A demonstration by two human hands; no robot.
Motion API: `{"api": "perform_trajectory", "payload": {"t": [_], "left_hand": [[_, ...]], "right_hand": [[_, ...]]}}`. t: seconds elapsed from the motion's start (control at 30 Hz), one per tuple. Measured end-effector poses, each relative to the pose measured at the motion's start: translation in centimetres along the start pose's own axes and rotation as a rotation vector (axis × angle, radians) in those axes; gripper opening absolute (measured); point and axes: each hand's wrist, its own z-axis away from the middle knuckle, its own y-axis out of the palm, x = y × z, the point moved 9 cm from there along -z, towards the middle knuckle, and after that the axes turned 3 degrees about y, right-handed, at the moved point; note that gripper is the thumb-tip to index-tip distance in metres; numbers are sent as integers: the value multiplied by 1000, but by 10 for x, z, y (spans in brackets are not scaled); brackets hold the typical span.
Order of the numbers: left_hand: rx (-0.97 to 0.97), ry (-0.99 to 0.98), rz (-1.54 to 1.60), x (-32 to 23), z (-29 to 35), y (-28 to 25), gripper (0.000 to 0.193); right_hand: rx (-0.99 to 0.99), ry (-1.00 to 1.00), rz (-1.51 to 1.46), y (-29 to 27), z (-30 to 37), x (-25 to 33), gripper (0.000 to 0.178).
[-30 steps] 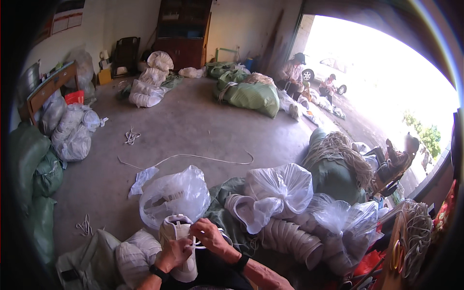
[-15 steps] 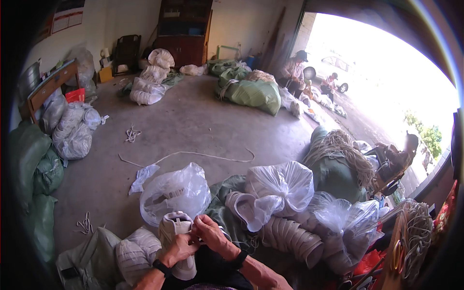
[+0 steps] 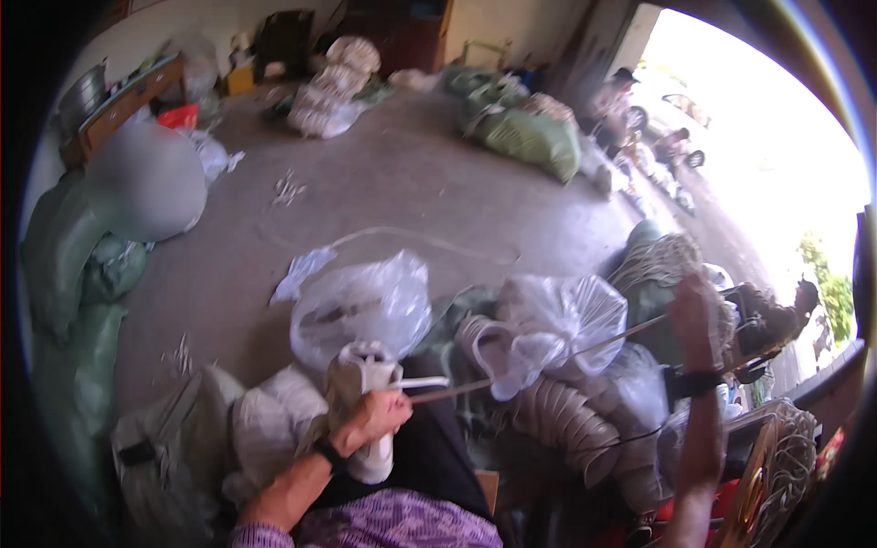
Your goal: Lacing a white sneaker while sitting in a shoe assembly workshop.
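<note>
My left hand (image 3: 376, 422) is closed round the side of a white sneaker (image 3: 373, 464), which stands toe down against my dark trousers. From the sneaker a long pale shoelace (image 3: 585, 352) runs taut up to the right. Far out on that side, my right hand (image 3: 694, 306) is raised and closed on the lace's other end; motion blurs its fingers. A shorter white strip, perhaps the lace's other end, sticks out beside the sneaker's opening. Directly beyond the sneaker lies a clear plastic bag (image 3: 402, 306) with pale shoes inside.
Nested stacks of white shoes (image 3: 557, 425) and a tied plastic bag (image 3: 585, 315) lie to the right. Bundled laces (image 3: 786, 447) hang at the lower right. Green sacks (image 3: 78, 365) line the left. Other people (image 3: 612, 110) sit near the bright doorway.
My right hand has moved from beside the sneaker far out to the right, drawing the shoelace out straight. My left hand stays on the sneaker. The view has shifted.
</note>
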Motion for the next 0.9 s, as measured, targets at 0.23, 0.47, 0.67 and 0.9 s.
{"api": "perform_trajectory", "payload": {"t": [0.23, 0.47, 0.67, 0.9], "left_hand": [[-91, 47, 412, -15, -5, -30, 20], [-331, -42, 166, 5, 16, -98, 21], [-318, 135, -29, -6, 3, -94, 20], [-320, 294, -303, -27, 16, -78, 27]], "right_hand": [[241, 351, -477, 10, 15, -102, 24], [403, 93, -244, 231, 44, 148, 22], [429, -279, -513, 283, 66, 350, 17], [378, -401, -512, 278, 85, 396, 11]]}}
